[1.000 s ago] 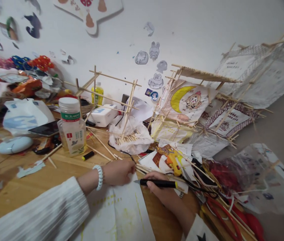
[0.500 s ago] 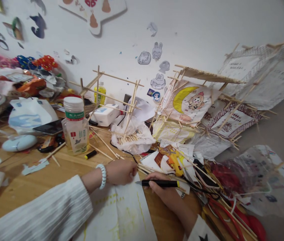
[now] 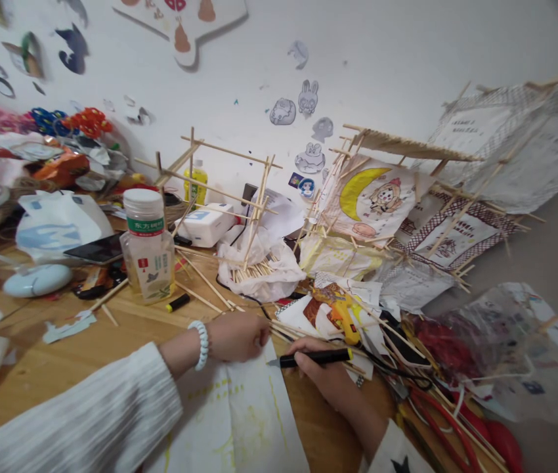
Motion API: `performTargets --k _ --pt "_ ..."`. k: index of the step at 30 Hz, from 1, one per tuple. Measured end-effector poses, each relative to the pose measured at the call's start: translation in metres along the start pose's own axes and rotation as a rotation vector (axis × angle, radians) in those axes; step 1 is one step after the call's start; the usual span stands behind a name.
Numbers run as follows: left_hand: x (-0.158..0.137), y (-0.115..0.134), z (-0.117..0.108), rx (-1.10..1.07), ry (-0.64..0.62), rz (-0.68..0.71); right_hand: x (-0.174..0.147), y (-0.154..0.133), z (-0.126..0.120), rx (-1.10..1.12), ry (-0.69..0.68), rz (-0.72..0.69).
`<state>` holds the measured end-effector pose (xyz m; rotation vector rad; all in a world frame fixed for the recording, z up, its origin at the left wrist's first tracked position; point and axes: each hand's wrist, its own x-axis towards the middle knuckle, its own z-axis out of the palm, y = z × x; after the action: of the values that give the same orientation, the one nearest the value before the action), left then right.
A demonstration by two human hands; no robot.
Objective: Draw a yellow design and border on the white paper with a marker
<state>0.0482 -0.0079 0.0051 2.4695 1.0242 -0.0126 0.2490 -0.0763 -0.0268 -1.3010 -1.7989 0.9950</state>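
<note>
The marker (image 3: 325, 357) now slants differently at the paper's (image 3: 254, 407) right edge. Its tip (image 3: 274, 362) appears lower, its yellow end (image 3: 350, 354) higher.

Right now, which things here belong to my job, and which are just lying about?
Likely in use:
black marker with yellow end band, in the right hand;
white paper sheet with yellow marks, by the left hand;
small black-and-yellow pen cap.

Apparently idle:
clear plastic bottle with white lid;
yellow glue gun.

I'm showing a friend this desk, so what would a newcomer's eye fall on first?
Likely the yellow moon drawing, right of centre on a stick frame. Next, the black marker in the right hand, by the paper at the bottom, and the bottle left of centre.
</note>
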Motion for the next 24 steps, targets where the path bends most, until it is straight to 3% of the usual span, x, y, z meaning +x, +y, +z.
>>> performTargets --k 12,24 --pt "-0.0005 -0.0002 0.0006 -0.002 -0.001 0.005 -0.0001 0.0024 -0.0002 -0.052 0.012 -0.022" --pt "-0.0005 0.0 0.0013 0.014 0.014 0.002 -0.0004 0.0047 0.0006 0.039 -0.009 0.03"
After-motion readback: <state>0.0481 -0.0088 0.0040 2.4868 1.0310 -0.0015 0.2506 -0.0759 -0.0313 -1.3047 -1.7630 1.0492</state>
